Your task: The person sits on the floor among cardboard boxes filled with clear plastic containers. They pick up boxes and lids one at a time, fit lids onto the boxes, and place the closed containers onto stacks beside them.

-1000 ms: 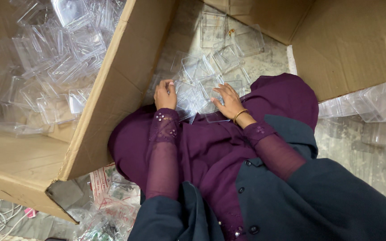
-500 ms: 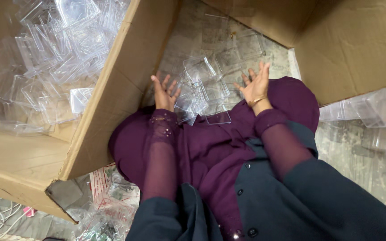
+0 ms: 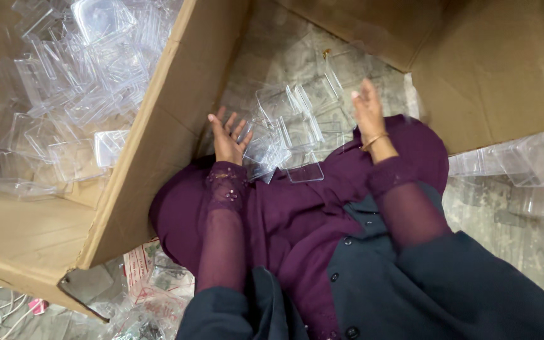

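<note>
My left hand (image 3: 227, 138) lies palm up with fingers spread beside a loose heap of clear plastic boxes (image 3: 291, 116) on the floor in front of me. My right hand (image 3: 368, 110) is on the other side of that heap, fingers straight and apart, with a thin bangle at the wrist. Neither hand grips anything. One flat clear lid (image 3: 305, 171) rests on the purple cloth (image 3: 297, 220) over my lap, between both forearms.
A big cardboard carton (image 3: 152, 151) at the left is full of more clear plastic boxes (image 3: 70, 82). Another cardboard carton (image 3: 492, 69) stands at the back right. Clear trays (image 3: 517, 167) lie at the right; plastic bags and white cables lie at the lower left.
Both hands have lifted off the clear boxes and drawn apart. The left turned palm up; the right swung out to the right side of the heap.
</note>
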### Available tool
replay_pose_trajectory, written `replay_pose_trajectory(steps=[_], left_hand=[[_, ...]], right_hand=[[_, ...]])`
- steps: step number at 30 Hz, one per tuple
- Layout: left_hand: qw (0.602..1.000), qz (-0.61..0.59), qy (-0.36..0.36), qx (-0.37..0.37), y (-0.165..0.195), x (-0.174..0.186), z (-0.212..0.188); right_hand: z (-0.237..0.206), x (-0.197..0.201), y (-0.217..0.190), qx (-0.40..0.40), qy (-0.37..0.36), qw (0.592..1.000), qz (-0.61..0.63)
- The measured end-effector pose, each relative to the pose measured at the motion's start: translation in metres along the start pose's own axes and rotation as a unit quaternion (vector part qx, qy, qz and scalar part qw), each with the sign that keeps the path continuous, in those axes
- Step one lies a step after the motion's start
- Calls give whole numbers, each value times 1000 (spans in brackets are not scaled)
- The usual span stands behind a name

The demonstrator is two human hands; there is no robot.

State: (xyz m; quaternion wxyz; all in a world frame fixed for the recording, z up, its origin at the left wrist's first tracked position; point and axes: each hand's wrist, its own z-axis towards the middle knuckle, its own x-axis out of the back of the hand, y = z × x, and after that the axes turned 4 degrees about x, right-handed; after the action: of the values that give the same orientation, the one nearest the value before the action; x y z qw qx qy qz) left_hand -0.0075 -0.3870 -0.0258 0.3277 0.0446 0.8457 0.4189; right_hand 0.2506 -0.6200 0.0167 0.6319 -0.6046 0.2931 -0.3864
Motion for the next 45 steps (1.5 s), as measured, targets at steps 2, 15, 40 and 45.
replay_pose_trajectory(steps=[2,15,40,45], left_hand=[[1000,13,4,-3,-4,2,2],[999,49,17,10,-13,7,7],[997,74,-5,6,-15,-15,5],[997,71,-7,12,-15,-5,0]], right_hand=[[-4,15,-10,107,76,983,-132],[-17,316,-72,-140,297,916,-229],[31,342,-81,-138,288,929,-185],[7,316,-92,-129,318,912,-223]])
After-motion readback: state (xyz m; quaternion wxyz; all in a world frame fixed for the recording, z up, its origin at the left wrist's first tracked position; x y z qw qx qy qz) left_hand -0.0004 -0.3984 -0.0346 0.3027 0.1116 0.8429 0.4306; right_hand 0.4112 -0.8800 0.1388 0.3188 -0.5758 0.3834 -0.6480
